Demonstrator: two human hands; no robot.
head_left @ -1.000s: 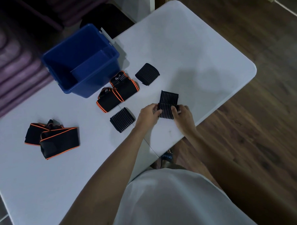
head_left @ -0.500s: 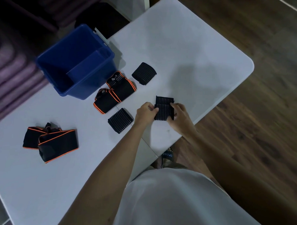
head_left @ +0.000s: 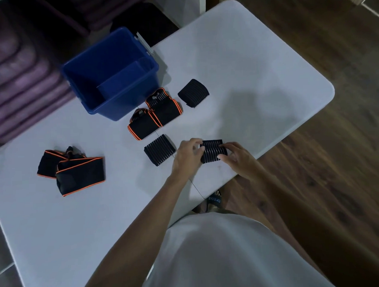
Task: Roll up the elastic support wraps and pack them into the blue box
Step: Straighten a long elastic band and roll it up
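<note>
Only faint pale lettering on the slipper strap; too small to read.

Upper left of the frame: deep blue plastic box, same blue inside. Centre: two rolled black fabric wraps edged in orange. Left: loose black wraps with orange trim. Lower centre: black ribbed elastic wrap striped with pale lines, likewise the ribbed wrap at right. Pale white table; dark brown wooden floor.

Your bare forearms, no sleeves showing, your pale grey-white shirt, your dark sandal with lettered strap
</note>
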